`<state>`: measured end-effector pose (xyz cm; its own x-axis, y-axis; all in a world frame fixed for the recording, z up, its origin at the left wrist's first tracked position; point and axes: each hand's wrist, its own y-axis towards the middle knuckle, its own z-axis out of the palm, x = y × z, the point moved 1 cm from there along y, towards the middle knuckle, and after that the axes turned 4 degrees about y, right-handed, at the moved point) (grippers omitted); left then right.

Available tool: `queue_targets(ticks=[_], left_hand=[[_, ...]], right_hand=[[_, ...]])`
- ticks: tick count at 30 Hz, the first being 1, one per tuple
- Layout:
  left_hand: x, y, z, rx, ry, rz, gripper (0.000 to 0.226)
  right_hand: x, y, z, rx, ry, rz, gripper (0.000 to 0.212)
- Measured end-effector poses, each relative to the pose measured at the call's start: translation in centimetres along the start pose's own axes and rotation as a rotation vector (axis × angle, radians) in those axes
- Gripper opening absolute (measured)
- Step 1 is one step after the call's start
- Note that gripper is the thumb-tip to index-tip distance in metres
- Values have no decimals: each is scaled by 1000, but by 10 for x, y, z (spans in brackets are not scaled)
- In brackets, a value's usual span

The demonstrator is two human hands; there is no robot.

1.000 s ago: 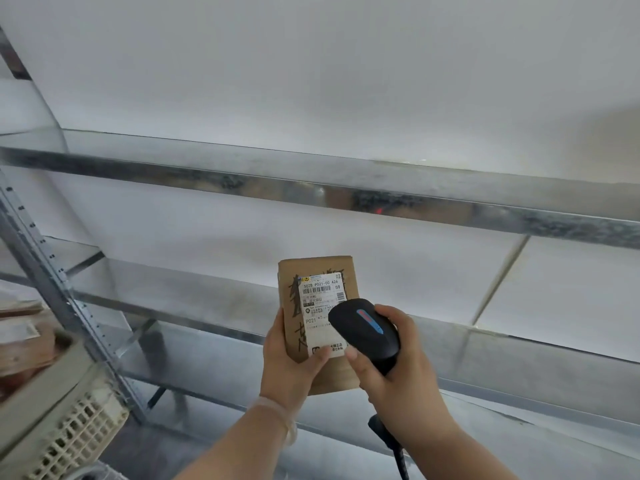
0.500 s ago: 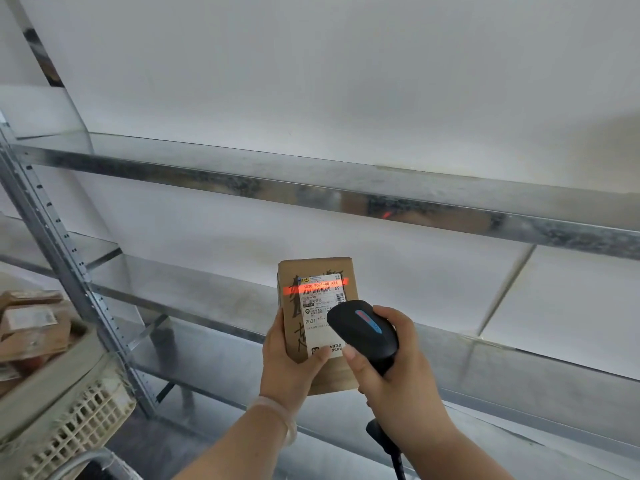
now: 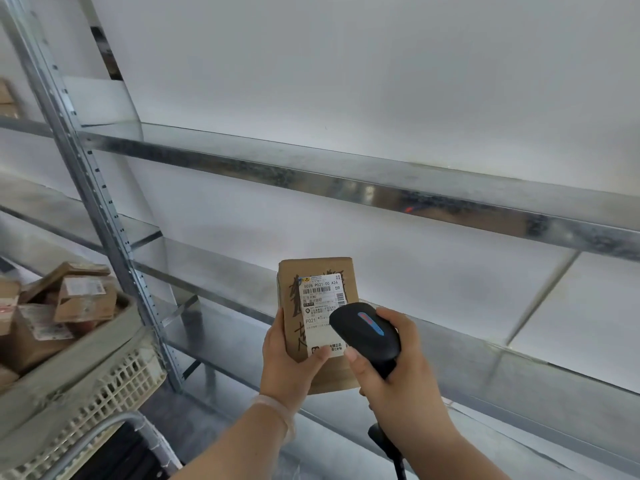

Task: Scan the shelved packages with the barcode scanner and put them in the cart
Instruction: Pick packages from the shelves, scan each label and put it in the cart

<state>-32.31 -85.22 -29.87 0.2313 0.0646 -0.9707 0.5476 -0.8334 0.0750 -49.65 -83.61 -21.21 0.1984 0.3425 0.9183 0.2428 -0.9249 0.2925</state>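
While my left hand (image 3: 289, 368) is gripping the package (image 3: 304, 327) upright, my right hand (image 3: 401, 375) is clutching the scanner (image 3: 367, 332) just right of it. The cart (image 3: 104, 386) is sitting near left.

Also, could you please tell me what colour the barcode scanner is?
The barcode scanner is black with a blue-and-red strip on top; head view.
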Motion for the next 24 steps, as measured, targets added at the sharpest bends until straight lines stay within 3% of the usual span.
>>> queue_targets(ticks=[11,18,24], left_hand=[[-1,4,-103,-141,-58,-29,88],[-2,4,-237,-303,-130,-50,94],[5,-7,-359,-465,-176,-50,81]], right_hand=[[14,14,76,52,2,-69,60],[52,11,196,154,111,-129,64],[102,-9,307,264,198,-211,62]])
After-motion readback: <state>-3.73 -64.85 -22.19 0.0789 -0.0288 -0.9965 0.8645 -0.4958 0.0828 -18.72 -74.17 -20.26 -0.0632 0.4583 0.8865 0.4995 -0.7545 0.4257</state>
